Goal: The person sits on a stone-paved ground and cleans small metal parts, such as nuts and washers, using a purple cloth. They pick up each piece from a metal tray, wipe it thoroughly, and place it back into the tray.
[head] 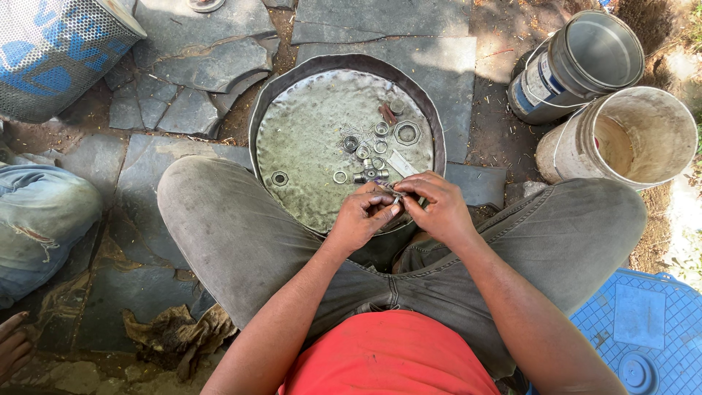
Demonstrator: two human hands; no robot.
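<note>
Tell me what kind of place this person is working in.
Probably an informal outdoor repair spot, on the ground. The person sits on cracked stone slabs and bare dirt, both hands on a small metal part over a round metal tray of nuts and washers, with used paint buckets beside.

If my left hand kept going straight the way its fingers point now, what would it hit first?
The left hand points right and slightly up, straight at the right hand. Its fingertips already meet the small metal part pinched between both hands, so that part and the right fingers come first. Depth looks shared, though one view cannot confirm it.
</note>
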